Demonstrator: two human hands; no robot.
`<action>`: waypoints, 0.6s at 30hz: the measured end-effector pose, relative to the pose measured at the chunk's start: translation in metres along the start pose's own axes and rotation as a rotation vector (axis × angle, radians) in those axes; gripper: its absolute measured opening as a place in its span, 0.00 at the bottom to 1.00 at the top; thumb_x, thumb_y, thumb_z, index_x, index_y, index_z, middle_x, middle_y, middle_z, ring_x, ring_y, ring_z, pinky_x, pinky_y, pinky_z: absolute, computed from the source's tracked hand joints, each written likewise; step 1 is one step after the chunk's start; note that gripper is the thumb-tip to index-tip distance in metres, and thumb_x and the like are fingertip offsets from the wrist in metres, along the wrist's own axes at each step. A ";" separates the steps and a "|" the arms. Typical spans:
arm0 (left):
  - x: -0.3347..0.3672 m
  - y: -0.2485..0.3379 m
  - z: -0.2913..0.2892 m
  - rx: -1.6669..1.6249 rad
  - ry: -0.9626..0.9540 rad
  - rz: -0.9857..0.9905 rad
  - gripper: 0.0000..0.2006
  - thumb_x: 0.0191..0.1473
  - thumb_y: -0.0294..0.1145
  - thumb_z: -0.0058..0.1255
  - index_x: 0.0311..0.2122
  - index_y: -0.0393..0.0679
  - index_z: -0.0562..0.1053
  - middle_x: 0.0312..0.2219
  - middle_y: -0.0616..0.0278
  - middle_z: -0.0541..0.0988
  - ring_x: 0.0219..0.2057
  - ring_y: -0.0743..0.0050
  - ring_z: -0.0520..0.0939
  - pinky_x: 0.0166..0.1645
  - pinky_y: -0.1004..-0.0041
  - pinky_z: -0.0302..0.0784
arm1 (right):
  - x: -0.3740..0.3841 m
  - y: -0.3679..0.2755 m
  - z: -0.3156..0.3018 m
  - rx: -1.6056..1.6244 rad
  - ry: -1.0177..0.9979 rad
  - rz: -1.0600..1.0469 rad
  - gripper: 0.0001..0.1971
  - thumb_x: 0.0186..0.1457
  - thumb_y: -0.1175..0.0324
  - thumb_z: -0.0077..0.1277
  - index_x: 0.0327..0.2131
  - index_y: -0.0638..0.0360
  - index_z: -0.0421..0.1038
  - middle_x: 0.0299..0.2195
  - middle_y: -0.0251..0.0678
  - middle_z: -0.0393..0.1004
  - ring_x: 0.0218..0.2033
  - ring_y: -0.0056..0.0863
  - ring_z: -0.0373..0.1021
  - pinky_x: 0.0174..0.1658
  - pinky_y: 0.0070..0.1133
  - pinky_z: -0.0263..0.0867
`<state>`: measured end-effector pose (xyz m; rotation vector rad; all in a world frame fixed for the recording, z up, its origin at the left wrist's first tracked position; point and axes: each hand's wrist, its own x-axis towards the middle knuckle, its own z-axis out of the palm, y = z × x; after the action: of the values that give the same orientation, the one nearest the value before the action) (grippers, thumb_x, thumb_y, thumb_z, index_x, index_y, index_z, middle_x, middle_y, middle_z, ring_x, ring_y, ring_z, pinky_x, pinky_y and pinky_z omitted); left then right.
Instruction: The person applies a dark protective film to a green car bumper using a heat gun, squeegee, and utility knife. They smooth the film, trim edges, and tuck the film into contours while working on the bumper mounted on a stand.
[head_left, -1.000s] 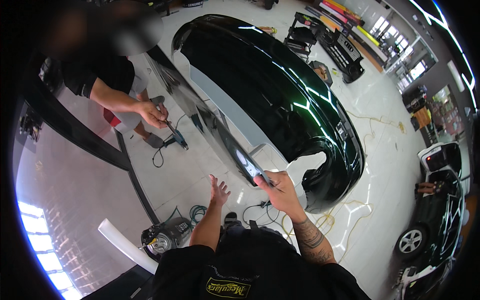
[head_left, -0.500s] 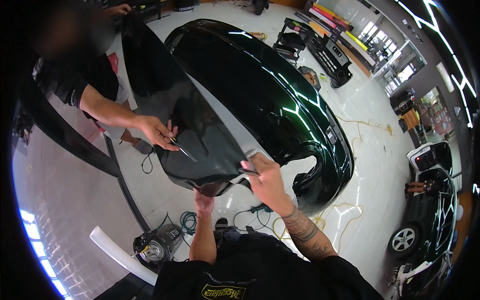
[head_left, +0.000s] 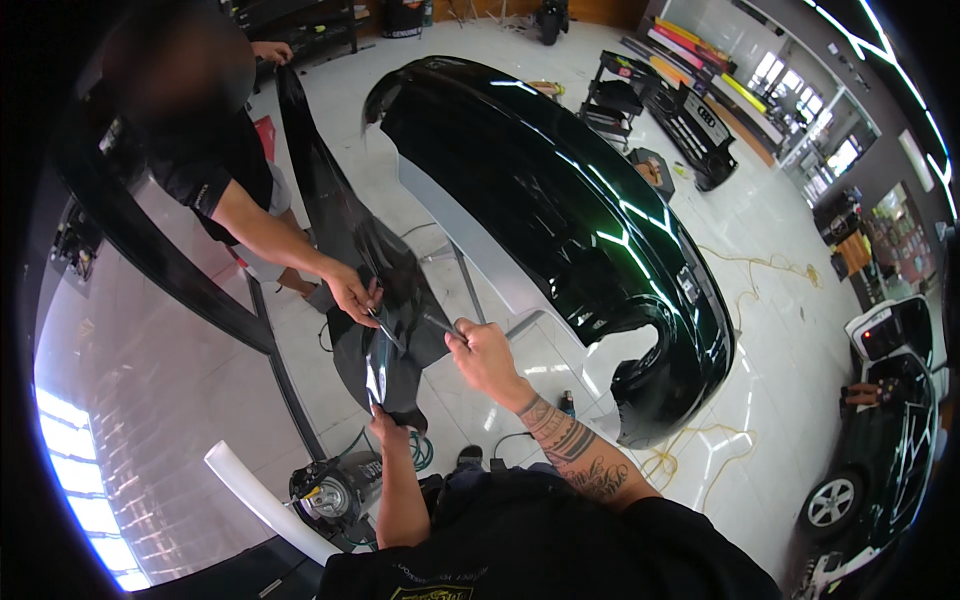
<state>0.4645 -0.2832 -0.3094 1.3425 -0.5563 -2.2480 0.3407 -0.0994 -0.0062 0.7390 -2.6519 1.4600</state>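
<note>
Pale floor (head_left: 775,350) separates sheet (head_left: 395,262) from bumper (head_left: 520,170); beyond a lettered shirt (head_left: 560,550), my left hand (head_left: 388,430) pinches sheet's edge, right hand (head_left: 490,362) clenches slim dark piece (head_left: 443,325).

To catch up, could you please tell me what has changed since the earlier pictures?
The dark sheet has swung left, away from the bumper. The left hand, open and empty at first, now holds its lower edge. The right hand has moved left. The bumper stayed put.
</note>
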 end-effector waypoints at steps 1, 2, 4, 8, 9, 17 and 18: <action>-0.005 0.000 -0.002 0.175 0.065 0.034 0.20 0.65 0.43 0.37 0.45 0.34 0.70 0.38 0.55 0.77 0.37 0.64 0.78 0.42 0.62 0.77 | 0.005 0.002 0.002 -0.008 0.009 -0.007 0.14 0.52 0.68 0.53 0.19 0.65 0.63 0.13 0.48 0.66 0.15 0.46 0.66 0.21 0.33 0.59; -0.009 -0.001 -0.001 0.349 0.133 0.066 0.20 0.65 0.41 0.38 0.45 0.31 0.69 0.38 0.55 0.76 0.36 0.66 0.76 0.42 0.63 0.76 | 0.010 0.004 0.003 -0.016 0.018 -0.014 0.14 0.52 0.68 0.52 0.19 0.65 0.64 0.13 0.48 0.66 0.15 0.46 0.66 0.21 0.33 0.59; -0.022 -0.013 0.002 0.178 0.101 0.191 0.19 0.64 0.41 0.42 0.39 0.29 0.69 0.33 0.58 0.74 0.33 0.70 0.73 0.37 0.66 0.72 | 0.018 0.014 0.007 -0.138 0.066 -0.088 0.14 0.53 0.67 0.52 0.19 0.65 0.65 0.14 0.49 0.66 0.16 0.47 0.66 0.22 0.34 0.60; -0.027 -0.016 0.008 0.242 0.260 0.211 0.19 0.64 0.40 0.41 0.39 0.29 0.68 0.32 0.60 0.73 0.31 0.72 0.68 0.35 0.67 0.70 | 0.035 0.037 -0.003 -0.190 -0.009 0.016 0.15 0.54 0.64 0.52 0.21 0.66 0.68 0.15 0.49 0.68 0.19 0.49 0.68 0.25 0.34 0.63; -0.030 -0.016 0.009 0.262 0.283 0.222 0.19 0.64 0.41 0.41 0.38 0.29 0.68 0.31 0.61 0.73 0.30 0.72 0.68 0.35 0.67 0.70 | 0.038 0.046 -0.006 -0.182 -0.080 0.075 0.15 0.54 0.63 0.52 0.22 0.67 0.69 0.16 0.49 0.69 0.20 0.48 0.69 0.26 0.33 0.64; -0.014 -0.013 -0.023 -0.058 0.072 -0.042 0.16 0.57 0.45 0.53 0.35 0.40 0.74 0.30 0.63 0.76 0.30 0.66 0.75 0.37 0.62 0.74 | 0.042 0.067 -0.002 -0.171 -0.360 0.015 0.16 0.54 0.60 0.50 0.27 0.66 0.73 0.26 0.48 0.75 0.29 0.45 0.72 0.36 0.34 0.67; -0.010 -0.004 -0.028 -0.134 -0.019 -0.238 0.14 0.56 0.44 0.54 0.37 0.43 0.74 0.35 0.65 0.78 0.36 0.62 0.77 0.42 0.59 0.73 | 0.044 0.060 -0.004 -0.129 -0.389 0.026 0.16 0.54 0.59 0.49 0.26 0.65 0.73 0.26 0.48 0.75 0.30 0.46 0.72 0.36 0.35 0.67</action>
<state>0.4934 -0.2766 -0.3170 1.3829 -0.2566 -2.4400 0.2758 -0.0861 -0.0409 1.0756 -3.0086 1.2413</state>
